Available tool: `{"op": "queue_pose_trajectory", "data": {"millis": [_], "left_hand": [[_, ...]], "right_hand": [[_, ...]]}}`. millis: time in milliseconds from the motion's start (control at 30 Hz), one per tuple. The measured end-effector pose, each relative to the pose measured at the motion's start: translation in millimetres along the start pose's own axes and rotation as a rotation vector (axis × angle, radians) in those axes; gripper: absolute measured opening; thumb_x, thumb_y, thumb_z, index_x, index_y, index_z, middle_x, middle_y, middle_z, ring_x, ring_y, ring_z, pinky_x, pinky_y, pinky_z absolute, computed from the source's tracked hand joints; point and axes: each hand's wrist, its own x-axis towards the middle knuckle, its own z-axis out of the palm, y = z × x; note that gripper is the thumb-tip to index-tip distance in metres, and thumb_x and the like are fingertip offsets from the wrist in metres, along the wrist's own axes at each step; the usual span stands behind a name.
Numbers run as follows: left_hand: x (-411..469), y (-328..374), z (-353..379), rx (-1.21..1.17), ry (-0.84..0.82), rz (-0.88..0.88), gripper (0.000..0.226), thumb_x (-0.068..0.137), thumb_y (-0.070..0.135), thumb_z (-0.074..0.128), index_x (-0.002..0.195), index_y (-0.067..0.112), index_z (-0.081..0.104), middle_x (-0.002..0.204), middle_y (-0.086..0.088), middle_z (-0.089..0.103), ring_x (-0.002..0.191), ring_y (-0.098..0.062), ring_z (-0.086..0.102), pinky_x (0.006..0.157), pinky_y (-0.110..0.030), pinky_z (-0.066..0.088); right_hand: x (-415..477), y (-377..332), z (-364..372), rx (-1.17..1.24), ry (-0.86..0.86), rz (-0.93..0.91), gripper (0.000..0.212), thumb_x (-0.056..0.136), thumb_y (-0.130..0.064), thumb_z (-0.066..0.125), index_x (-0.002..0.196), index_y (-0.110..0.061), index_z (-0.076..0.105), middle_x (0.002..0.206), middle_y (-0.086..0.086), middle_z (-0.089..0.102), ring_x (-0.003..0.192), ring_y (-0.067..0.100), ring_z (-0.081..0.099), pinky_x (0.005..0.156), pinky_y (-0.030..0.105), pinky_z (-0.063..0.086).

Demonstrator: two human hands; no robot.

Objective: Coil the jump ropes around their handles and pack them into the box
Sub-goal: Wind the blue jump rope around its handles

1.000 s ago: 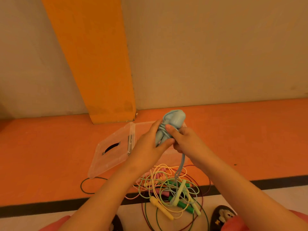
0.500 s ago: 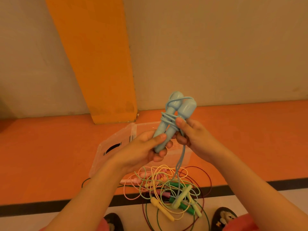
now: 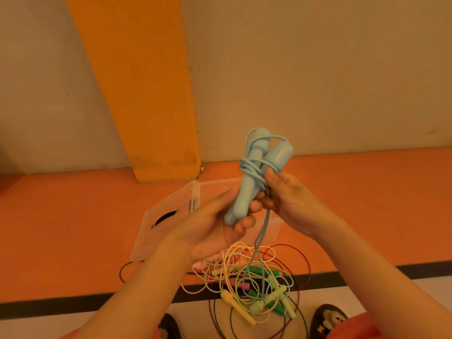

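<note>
Blue handles [image 3: 254,184], gripped low by left hand [image 3: 208,233] and pinched higher by right hand [image 3: 293,204], could lose their coil [image 3: 252,168] if the hanging tail [image 3: 265,227] snags the rope pile [image 3: 254,287] at 6 o'clock.

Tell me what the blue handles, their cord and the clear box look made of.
Blue handles: likely moulded plastic, smooth with a soft sheen on the rounded ends.
Blue cord: probably flexible PVC or rubber; it bends in tight loops and hangs limp.
Clear box: transparent rigid plastic; the orange floor shows through.

Smooth plastic handles [image 3: 247,189]; clear plastic box [image 3: 168,216].
</note>
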Motion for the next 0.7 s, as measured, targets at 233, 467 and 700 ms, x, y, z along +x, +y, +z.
{"op": "queue_pose_trajectory", "data": {"millis": [233, 467, 700], "left_hand": [[7, -3, 1, 0.081, 0.15, 0.135, 0.057, 0.052, 0.021, 0.093, 0.096, 0.0, 0.064, 0.077, -0.008, 0.062, 0.057, -0.013, 0.059, 0.053, -0.021, 0.053], [6, 15, -1, 0.439, 0.414, 0.334, 0.032, 0.075, 0.012, 0.06, 0.103, 0.002, 0.048, 0.077, -0.003, 0.065, 0.052, -0.013, 0.055, 0.052, -0.021, 0.048], [5, 10, -6, 0.722, 0.618, 0.301, 0.028, 0.086, 0.004, 0.064, 0.109, 0.003, 0.049, 0.079, -0.011, 0.061, 0.054, -0.015, 0.057, 0.056, -0.026, 0.047]], "right_hand": [[0, 3, 6, -0.154, 0.153, -0.019, 0.043, 0.081, -0.057, 0.06, 0.075, -0.015, 0.059, 0.064, 0.017, 0.047, 0.048, 0.016, 0.041, 0.045, 0.024, 0.03], [0, 15, 10, -0.32, 0.187, 0.045, 0.039, 0.101, -0.027, 0.043, 0.099, 0.005, 0.066, 0.055, 0.002, 0.035, 0.043, 0.007, 0.026, 0.04, 0.016, 0.022], [-1, 2, 9, -0.499, 0.216, -0.082, 0.033, 0.081, -0.045, 0.063, 0.078, -0.014, 0.074, 0.064, 0.019, 0.053, 0.055, 0.007, 0.038, 0.052, 0.029, 0.03]]}}
